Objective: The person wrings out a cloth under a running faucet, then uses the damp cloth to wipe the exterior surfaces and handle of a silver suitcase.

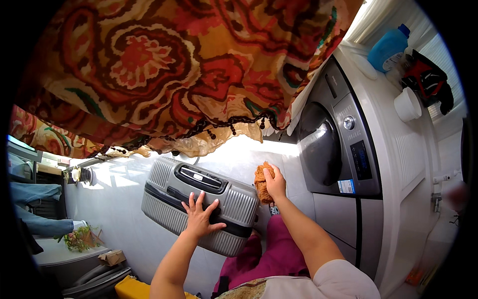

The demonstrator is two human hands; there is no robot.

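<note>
A grey ribbed hard-shell suitcase (159, 202) stands on the floor in front of me, its black carry handle (201, 179) facing up. My left hand (200, 217) rests on its top with the fingers spread, over the dark band along the middle. To the right of the case, my right hand (275, 183) is closed round a bunched orange-brown cloth (261, 188). The cloth is beside the suitcase's right end; whether it touches the shell I cannot tell.
A patterned red and gold curtain (149, 70) hangs low ahead. At the right stands a grey front-loading washing machine (343, 139); a blue detergent bottle (389, 49) and a white cup (408, 104) are on the white counter. A leafy plant (82, 239) and yellow object (132, 288) lie left.
</note>
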